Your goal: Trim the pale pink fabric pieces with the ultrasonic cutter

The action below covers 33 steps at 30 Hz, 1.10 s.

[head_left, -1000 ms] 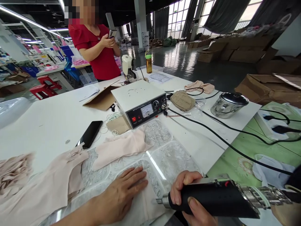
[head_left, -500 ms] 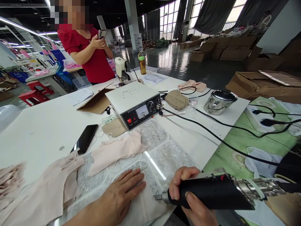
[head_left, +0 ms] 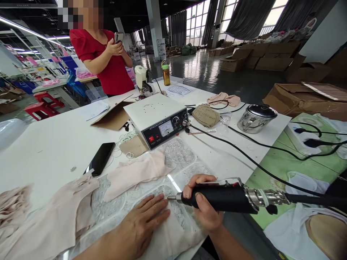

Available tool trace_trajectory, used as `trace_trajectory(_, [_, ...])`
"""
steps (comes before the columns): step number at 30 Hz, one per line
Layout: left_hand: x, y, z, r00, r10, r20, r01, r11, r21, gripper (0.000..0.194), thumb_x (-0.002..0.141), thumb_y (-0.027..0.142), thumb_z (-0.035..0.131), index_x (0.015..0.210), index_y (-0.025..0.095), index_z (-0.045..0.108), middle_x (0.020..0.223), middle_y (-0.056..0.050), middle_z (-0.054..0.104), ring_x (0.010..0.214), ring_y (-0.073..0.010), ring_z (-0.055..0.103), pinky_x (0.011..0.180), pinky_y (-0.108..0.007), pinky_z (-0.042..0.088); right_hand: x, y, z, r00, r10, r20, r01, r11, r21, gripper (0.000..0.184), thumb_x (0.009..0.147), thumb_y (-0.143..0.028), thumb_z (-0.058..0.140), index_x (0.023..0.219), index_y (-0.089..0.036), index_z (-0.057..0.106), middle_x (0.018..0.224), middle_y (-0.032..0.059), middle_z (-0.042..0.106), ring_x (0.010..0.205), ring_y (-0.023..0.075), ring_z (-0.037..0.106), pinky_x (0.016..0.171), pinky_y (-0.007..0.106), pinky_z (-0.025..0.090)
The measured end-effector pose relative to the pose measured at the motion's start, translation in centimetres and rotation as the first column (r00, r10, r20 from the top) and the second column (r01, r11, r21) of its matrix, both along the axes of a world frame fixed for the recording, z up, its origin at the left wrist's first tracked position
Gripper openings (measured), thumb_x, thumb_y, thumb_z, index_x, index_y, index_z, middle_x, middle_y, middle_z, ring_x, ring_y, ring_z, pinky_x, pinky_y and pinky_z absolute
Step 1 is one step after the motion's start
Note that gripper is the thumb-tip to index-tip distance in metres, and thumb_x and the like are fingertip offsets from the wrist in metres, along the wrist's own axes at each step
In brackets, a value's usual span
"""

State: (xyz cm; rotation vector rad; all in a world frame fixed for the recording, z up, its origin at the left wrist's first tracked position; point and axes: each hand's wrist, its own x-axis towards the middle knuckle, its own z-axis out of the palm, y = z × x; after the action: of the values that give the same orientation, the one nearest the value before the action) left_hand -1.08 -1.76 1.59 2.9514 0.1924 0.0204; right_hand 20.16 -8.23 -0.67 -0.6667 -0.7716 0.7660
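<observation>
My left hand point(head_left: 145, 220) lies flat, fingers stretched out, on a pale pink fabric piece point(head_left: 173, 236) over a clear plastic template point(head_left: 187, 173). My right hand point(head_left: 203, 202) is wrapped round a black handheld ultrasonic welding tool point(head_left: 225, 196), its metal tip pointing left, close to the fingertips of my left hand. Whether the tip touches the fabric I cannot tell. A black cable runs from the tool's rear. Beyond the hands, another pale pink fabric piece point(head_left: 138, 173) rests on the template. More pink fabric point(head_left: 51, 220) lies to the left.
A white control box point(head_left: 157, 119) with a dial stands behind the template. A black phone point(head_left: 100, 159) lies left of it. At the right are a lidded metal pot point(head_left: 256, 118), cables and a power strip point(head_left: 303, 139). A person in red point(head_left: 105, 61) stands across the table holding a phone.
My right hand has moved the welding tool left and up, bringing its tip near my left fingertips. My left hand stays on the fabric. The view has shifted slightly.
</observation>
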Motion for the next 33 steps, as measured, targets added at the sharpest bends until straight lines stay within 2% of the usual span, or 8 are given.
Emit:
trace_trajectory(10, [0.1,0.1,0.1,0.999,0.005,0.034,-0.003,0.997,-0.077,0.071,0.075,0.0,0.046,0.144,0.017,0.04,0.149,-0.01,0.044,0.142,-0.0297,0.034,0.113,-0.051,0.038,0.0,0.2,0.1,1.0,0.006,0.008,-0.006,1.0,0.001,0.012,0.089,-0.03,0.058,0.099,-0.027,0.051,0.088,-0.0015,0.053,0.065,0.0128,0.057,0.065,0.034,0.048])
trace_trajectory(15, [-0.1,0.0,0.0,0.999,0.023,0.032,-0.02,0.996,-0.087,0.069,0.078,0.0,0.046,0.144,0.017,0.04,0.149,-0.01,0.045,0.142,-0.0288,0.033,0.114,-0.049,0.037,0.3,-0.3,0.9,1.0,-0.001,-0.008,0.001,1.0,-0.008,0.012,0.088,-0.032,0.06,0.096,-0.026,0.052,0.087,-0.0021,0.052,0.062,0.0115,0.057,0.061,0.031,0.048])
trace_trajectory(20, [-0.1,-0.1,0.1,1.0,0.023,0.018,-0.021,0.995,-0.101,0.072,0.075,0.0,0.046,0.144,0.017,0.04,0.15,-0.01,0.043,0.142,-0.031,0.033,0.113,-0.051,0.038,0.7,-1.4,1.7,1.0,0.008,0.002,-0.008,1.0,-0.027,0.013,0.088,-0.034,0.061,0.093,-0.026,0.053,0.083,-0.0021,0.053,0.058,0.0115,0.057,0.057,0.031,0.047])
trace_trajectory(33, [0.0,0.0,0.2,0.999,0.03,0.017,-0.028,0.993,-0.114,0.072,0.074,0.0,0.046,0.144,0.018,0.04,0.15,-0.01,0.042,0.142,-0.0305,0.033,0.114,-0.051,0.037,0.5,-1.2,1.3,0.999,0.014,0.045,-0.013,1.0,-0.027,0.012,0.088,-0.033,0.06,0.091,-0.025,0.051,0.081,-0.0017,0.054,0.059,0.0123,0.057,0.056,0.031,0.049])
